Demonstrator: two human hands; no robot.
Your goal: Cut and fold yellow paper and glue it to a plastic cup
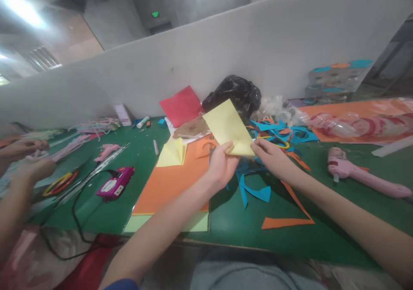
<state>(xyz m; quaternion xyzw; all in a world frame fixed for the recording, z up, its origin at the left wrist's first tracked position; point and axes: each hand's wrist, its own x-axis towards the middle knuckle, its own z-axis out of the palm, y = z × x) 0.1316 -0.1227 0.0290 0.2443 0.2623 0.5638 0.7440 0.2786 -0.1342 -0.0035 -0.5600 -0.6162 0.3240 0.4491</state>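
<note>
Fingers of the left hand (224, 163) are closed on the lower part of a yellow sheet (226, 122), with the thumb lying over its face; those of the right hand (266, 149) are pinched shut on its lower right corner. The sheet is held tilted above the tabletop (238, 236), its upper end unsupported. The paper already bends near the left thumb, so a firmer squeeze there could crease it in the wrong place, and uneven pulling between the hands could tear or skew it. Blue scraps (256, 191) and orange scraps (287, 223) lie under and beside the right hand; lowered there, the sheet could catch on them or rest unevenly. The orange sheets (177, 186) offer a flatter surface, though the folded yellow paper (172, 152) on them could get crushed or pushed aside by the left forearm. The pink glue gun (364, 174) lies well apart, to the right; whether it is hot, I cannot tell.
</note>
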